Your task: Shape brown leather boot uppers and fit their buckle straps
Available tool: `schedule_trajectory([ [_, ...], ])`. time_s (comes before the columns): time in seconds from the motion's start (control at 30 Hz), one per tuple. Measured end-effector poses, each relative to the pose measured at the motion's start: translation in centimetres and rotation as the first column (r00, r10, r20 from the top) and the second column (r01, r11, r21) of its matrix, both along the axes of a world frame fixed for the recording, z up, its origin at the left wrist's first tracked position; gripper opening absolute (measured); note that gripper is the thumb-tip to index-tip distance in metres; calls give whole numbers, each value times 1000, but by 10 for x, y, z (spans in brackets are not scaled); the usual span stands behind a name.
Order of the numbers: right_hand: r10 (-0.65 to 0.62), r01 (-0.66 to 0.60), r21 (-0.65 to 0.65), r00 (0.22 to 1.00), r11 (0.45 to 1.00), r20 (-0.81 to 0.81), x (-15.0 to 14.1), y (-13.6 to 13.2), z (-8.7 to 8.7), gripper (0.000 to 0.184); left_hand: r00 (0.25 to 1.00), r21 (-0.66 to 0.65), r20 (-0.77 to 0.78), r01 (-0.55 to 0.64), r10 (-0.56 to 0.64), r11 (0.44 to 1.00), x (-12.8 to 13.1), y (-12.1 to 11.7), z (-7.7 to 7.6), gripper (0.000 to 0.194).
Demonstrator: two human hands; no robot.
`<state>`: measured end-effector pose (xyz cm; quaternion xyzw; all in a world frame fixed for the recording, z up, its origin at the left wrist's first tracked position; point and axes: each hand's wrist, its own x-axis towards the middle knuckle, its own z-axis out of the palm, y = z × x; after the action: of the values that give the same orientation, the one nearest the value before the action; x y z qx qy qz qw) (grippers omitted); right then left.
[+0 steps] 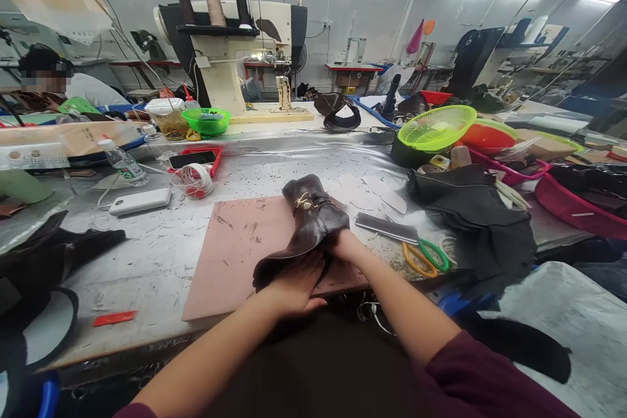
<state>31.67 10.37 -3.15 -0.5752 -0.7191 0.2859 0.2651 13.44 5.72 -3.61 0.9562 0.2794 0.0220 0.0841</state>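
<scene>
A dark brown leather boot upper (318,219) with straps and a gold-coloured buckle lies across a pink board (230,255) at the table's front edge. My right hand (347,247) grips its right side, the fingertips hidden behind the leather. At the near, wide opening, my left hand (296,284) reaches in with fingers stretched out flat and thumb apart; the fingertips are partly in shadow. Just right of the board are a dark flat strip (386,227) and scissors (425,256) with orange and green handles.
A sewing machine (230,65) with thread spools stands behind. Black leather pieces (475,215), a yellow-green basket (438,127) and a pink basket (578,206) crowd the right. To the left are a bottle (125,163), a white power bank (140,202) and dark leather parts (39,255). Another person sits far left.
</scene>
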Motion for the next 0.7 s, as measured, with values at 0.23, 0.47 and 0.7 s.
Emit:
schedule_trajectory([
  [0.23, 166, -243, 249, 941, 938, 295, 13, -46, -3, 42, 998, -78, 46, -36, 40, 996, 3, 8, 13, 56],
  [0.47, 198, -384, 416, 884, 824, 424, 8, -52, -3, 38, 933, -264, 254, -187, 255, 946, -19, -2, 22, 37],
  [0.7, 355, -525, 643, 851, 557, 387, -16, -28, 111, 30, 799, -314, 466, -251, 379, 915, -50, -2, 108, 34],
])
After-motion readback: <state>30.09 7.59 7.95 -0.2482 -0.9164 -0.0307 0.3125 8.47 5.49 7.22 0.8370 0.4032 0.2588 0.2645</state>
